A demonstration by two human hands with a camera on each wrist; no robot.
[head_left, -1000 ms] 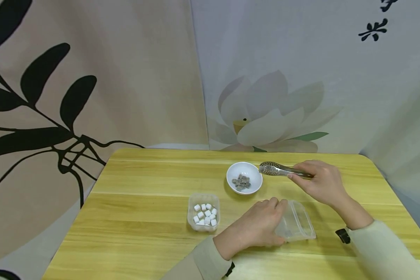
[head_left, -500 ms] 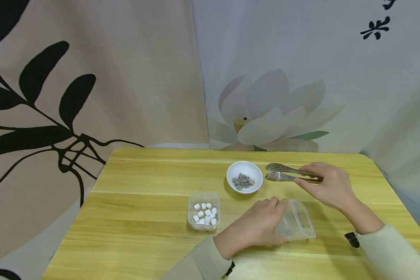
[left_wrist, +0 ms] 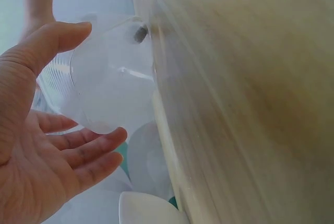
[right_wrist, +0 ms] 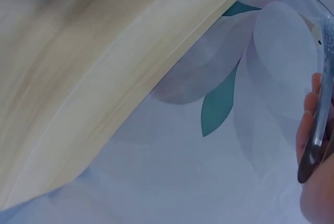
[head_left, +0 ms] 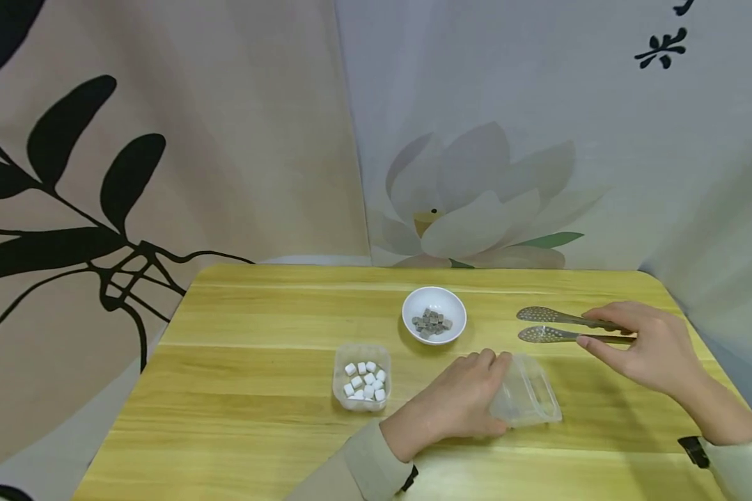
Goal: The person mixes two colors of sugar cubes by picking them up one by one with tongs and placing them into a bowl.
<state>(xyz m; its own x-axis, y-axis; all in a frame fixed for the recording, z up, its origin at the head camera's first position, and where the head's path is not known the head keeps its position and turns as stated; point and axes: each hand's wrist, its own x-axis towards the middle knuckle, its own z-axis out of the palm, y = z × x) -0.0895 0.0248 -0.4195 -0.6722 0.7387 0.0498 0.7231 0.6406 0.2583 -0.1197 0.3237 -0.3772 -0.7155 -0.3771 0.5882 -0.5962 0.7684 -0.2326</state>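
Observation:
My left hand (head_left: 460, 400) grips a clear plastic container (head_left: 526, 396) that lies tipped on its side, mouth toward the right. In the left wrist view a small grey cube (left_wrist: 140, 34) shows through the container near its mouth. With thumb and fingers, my right hand (head_left: 652, 348) holds metal tongs (head_left: 548, 336) above the table on the right. The tongs' perforated tips stand apart with nothing between them. In the right wrist view only part of the tongs (right_wrist: 319, 114) and hand is visible.
A white bowl (head_left: 435, 295) holding several grey cubes (head_left: 431, 324) stands toward the back. Left of my left hand is a clear plastic box (head_left: 338, 379) with several white cubes (head_left: 368, 379). The wooden table (head_left: 257, 334) ends at a printed curtain (head_left: 276, 139).
My right hand has drawn the tongs from the bowl's right edge toward the right, and their tips have spread apart. Another grey cube shows at the right of the bowl's pile. My left hand stays put.

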